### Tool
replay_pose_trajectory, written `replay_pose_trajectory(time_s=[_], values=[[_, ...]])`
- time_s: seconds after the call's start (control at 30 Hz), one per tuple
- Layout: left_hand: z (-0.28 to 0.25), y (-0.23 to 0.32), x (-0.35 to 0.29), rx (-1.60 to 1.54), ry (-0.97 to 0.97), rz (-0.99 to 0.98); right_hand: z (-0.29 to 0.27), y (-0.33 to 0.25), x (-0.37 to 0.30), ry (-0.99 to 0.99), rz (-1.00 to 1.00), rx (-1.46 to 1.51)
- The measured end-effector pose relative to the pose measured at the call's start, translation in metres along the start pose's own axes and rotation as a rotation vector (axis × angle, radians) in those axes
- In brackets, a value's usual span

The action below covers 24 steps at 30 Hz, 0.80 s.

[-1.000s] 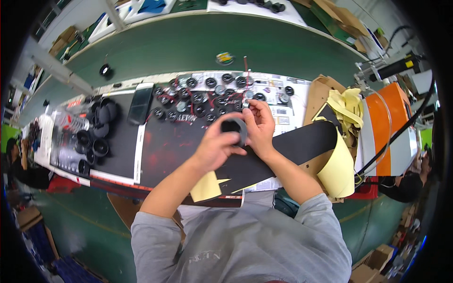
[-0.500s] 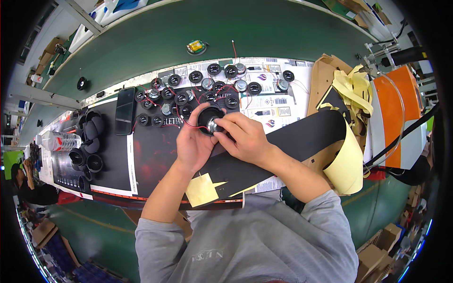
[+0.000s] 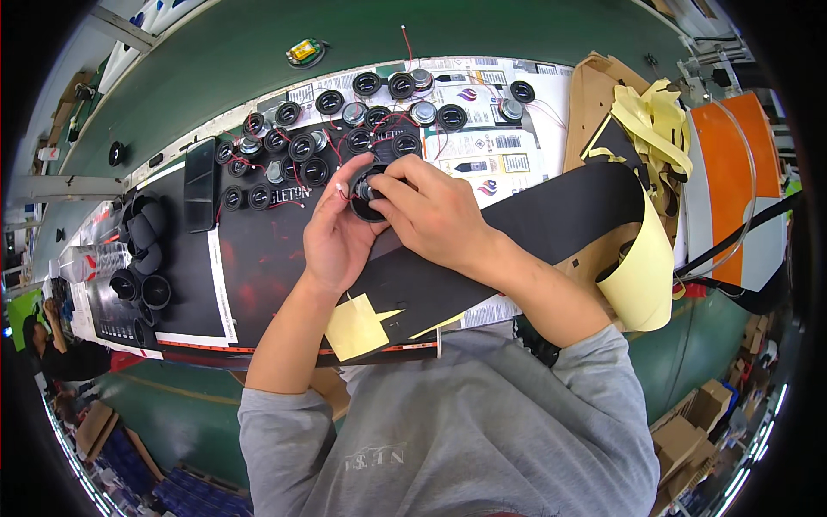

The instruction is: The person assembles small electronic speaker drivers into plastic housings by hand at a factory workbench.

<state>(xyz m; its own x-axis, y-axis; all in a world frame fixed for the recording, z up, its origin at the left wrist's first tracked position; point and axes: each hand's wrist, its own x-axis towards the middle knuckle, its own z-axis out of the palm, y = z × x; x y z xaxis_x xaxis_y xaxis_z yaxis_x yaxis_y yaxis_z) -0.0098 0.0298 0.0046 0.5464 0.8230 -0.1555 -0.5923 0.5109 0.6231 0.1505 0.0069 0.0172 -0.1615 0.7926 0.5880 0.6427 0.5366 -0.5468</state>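
My left hand [image 3: 336,246] is wrapped round a black round cup [image 3: 367,212] above the table. The fingers and thumb of my right hand [image 3: 441,214] pinch a small silver-backed speaker [image 3: 364,187] inside the cup; these fingers hide part of it. Its thin red wire comes out over the rim by my left hand. Beyond both hands, several small round speakers [image 3: 301,147] with red wires lie spread out. Under my right forearm runs a black strip [image 3: 551,215] with yellow backing paper [image 3: 648,276] curling at its right end.
A black phone [image 3: 201,185] lies at left, near several black cups [image 3: 156,292] and a clear plastic bottle [image 3: 96,260]. At right are peeled yellow paper scraps [image 3: 652,142], a cardboard box [image 3: 594,90] and an orange-and-white machine [image 3: 728,185]. Another person [image 3: 65,345] sits far left.
My view has shifted, so the table things sit higher and further left. My right fingers have turned over the cup and cover more of the speaker; both hands keep their hold.
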Motion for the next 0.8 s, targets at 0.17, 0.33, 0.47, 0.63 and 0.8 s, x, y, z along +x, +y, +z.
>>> replay_pose_trajectory(time_s=[0.17, 0.33, 0.47, 0.63, 0.8], values=[[0.0015, -0.0018, -0.0002, 0.056, 0.024, 0.013, 0.0017, 0.0024, -0.0026, -0.010, 0.015, -0.046], [0.0002, -0.0015, -0.0015, 0.067, -0.018, 0.035, 0.0020, 0.0039, 0.0005, 0.015, 0.013, -0.032], [0.0056, 0.0011, -0.0023, 0.080, -0.019, 0.032, 0.0012, 0.0028, 0.0005, 0.031, 0.029, 0.002], [0.0022, 0.0003, -0.0019, 0.076, -0.027, 0.031, 0.0013, 0.0040, 0.0003, 0.020, 0.038, 0.010], [0.0040, 0.0017, -0.0029, 0.128, 0.025, 0.027, -0.0047, 0.0074, 0.0050, -0.024, 0.008, 0.000]])
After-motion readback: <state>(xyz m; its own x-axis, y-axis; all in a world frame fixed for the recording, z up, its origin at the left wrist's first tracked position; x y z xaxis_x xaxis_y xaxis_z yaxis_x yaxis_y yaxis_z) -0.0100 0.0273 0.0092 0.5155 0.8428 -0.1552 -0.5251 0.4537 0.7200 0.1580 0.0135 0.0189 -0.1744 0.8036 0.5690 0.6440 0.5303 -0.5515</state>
